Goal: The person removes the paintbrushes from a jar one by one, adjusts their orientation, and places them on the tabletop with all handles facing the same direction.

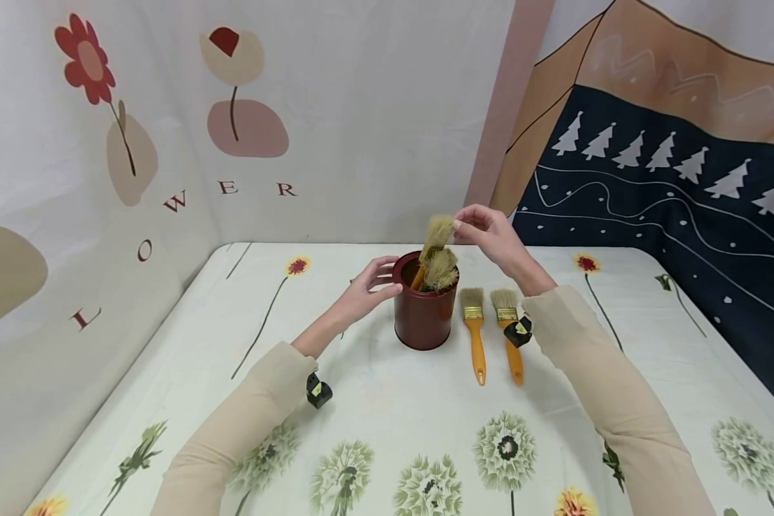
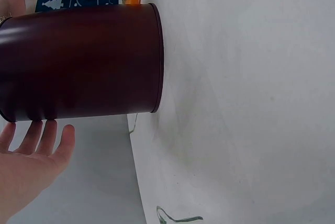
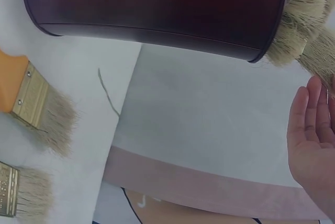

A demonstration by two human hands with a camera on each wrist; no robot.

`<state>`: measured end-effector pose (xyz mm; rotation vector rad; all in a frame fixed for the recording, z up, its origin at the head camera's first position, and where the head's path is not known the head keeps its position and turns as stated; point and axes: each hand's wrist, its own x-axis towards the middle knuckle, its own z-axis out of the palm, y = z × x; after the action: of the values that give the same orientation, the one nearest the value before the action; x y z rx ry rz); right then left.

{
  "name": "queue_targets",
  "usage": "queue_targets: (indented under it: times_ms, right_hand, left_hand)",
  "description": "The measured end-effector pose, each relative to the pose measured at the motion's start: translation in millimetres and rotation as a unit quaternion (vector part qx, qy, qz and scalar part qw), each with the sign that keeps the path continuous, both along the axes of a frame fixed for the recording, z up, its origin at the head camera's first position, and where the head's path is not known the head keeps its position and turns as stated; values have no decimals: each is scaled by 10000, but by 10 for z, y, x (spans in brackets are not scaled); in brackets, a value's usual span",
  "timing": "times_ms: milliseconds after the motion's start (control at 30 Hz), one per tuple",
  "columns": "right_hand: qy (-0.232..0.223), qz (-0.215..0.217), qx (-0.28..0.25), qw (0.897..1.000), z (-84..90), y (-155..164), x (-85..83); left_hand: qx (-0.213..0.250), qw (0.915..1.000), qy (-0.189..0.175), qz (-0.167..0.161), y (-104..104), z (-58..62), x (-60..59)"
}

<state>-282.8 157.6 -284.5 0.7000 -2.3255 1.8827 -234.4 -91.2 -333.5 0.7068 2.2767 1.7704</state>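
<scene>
On the table point(image 1: 387, 430), under a smooth flower-printed cloth, a dark red metal can point(image 1: 423, 315) stands upright mid-table. The left hand point(image 1: 369, 283) rests against its left wall near the rim, fingers straight, steadying rather than clasping it. Two brushes stand bristles-up inside. The taller brush point(image 1: 437, 236) leans right, its long axis near vertical, its soft tan tuft pinched by the right hand point(image 1: 486, 228), which hovers above and right of the rim. Two flat brushes point(image 1: 490, 330) with orange handles and brass ferrules lie parallel just right of the can, bristles pointing away.
</scene>
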Motion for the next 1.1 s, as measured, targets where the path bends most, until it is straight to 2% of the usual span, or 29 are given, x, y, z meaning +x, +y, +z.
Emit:
queue_targets:
  times_ms: [300,533,767,1100]
  right_hand:
    - [321,-265,-176,9990,108,44,40]
    - [489,-236,-410,9977,200,84,71]
    - [634,-395,-442,9962,289,134,116]
    - [754,-501,-969,9912,416,238,175]
  left_hand:
    - [-43,10000,5,16,-3,-7,0]
    - [-70,10000,7,28,-4,0,1]
    - [-84,10000,-14,45,-2,3,3]
    - [-66,9999,33,81,5,-7,-4]
